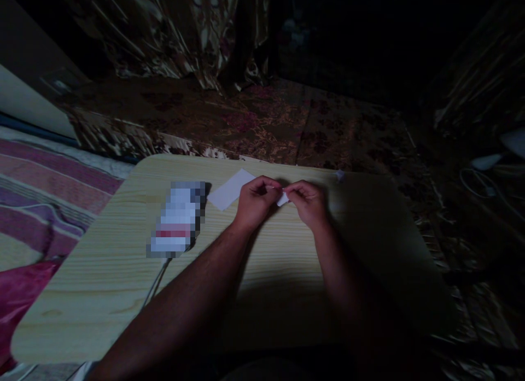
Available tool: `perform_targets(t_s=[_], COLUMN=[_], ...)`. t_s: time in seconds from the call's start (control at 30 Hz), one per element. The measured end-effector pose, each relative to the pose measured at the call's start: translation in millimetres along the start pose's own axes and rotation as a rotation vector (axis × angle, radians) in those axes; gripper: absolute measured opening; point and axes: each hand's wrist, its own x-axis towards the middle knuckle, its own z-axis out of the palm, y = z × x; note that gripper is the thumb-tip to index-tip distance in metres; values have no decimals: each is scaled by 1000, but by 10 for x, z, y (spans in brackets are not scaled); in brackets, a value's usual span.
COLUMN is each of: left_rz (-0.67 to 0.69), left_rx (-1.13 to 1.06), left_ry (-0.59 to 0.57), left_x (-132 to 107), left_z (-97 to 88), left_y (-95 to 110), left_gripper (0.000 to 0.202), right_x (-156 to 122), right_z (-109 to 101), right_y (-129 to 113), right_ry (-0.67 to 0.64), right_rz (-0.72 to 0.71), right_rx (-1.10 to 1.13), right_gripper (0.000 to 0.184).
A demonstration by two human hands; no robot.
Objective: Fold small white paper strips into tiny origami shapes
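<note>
My left hand (255, 200) and my right hand (308, 201) meet over the far middle of a light wooden tabletop (102, 293). Both pinch a small white piece of paper (283, 198) held between their fingertips, just above the wood. A larger white paper rectangle (231, 189) lies flat on the table just left of my left hand. Left of that lies a blurred-out, phone-sized object (177, 219) with a thin cable (156, 282) running from it toward the near edge.
A tiny pale scrap (340, 175) sits near the table's far edge. A striped cloth (45, 189) lies to the left, a dark floral fabric (254, 118) beyond the table, and white cables (479, 184) at the dim right.
</note>
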Motion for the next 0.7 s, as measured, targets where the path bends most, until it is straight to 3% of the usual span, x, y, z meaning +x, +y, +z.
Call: perform_targets(t_s=[0.23,0.47,0.7], left_rz=[39,68,68], left_rx=[-34,-50,-4], left_ry=[-4,29,20], left_x=[6,-3,2], left_z=[14,39,35], left_y=[-48,-35,-47], left_gripper=[22,27,22], right_x=[-13,-8,18], right_z=[12,-2,10], right_y=[4,-57,-22], right_ry=[-14,-5,40], right_rz=[1,91,81], right_rx=[51,119,118], right_gripper=[14,31,19])
